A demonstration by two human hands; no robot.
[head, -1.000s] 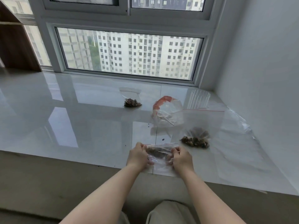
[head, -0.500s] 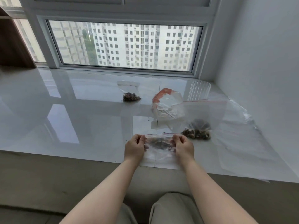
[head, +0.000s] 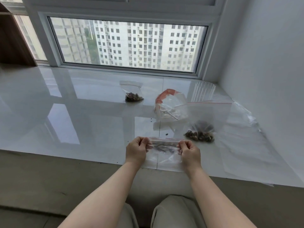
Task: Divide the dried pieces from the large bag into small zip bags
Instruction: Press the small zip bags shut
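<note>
A: We hold a small zip bag [head: 164, 150] at the near edge of the worktop [head: 82, 112], with our left hand [head: 135, 149] pinching one end of its red-lined seal and our right hand [head: 190, 153] pinching the other. Both grips are closed on the bag's top corners, and a dark clump of dried pieces [head: 162, 147] shows through the film between them.

B: So the step in hand looks like sealing. How do we do it well?

A: We keep the strip taut and level, then run thumb and finger along it from one end to the other, so no gap is left. We should also keep the pieces low, away from the track, or they could jam it.

B: And the source?

A: The large bag [head: 207, 119] lies to the right and a little farther off, with its own heap of pieces [head: 199, 135] at the near corner. One filled small bag [head: 133, 94] sits far left of centre, well apart from us, and a crumpled bag with a red band [head: 171, 106] lies between them. A few loose crumbs [head: 166, 134] rest just beyond our hands.

B: Then more remains to divide, we judge.
</note>
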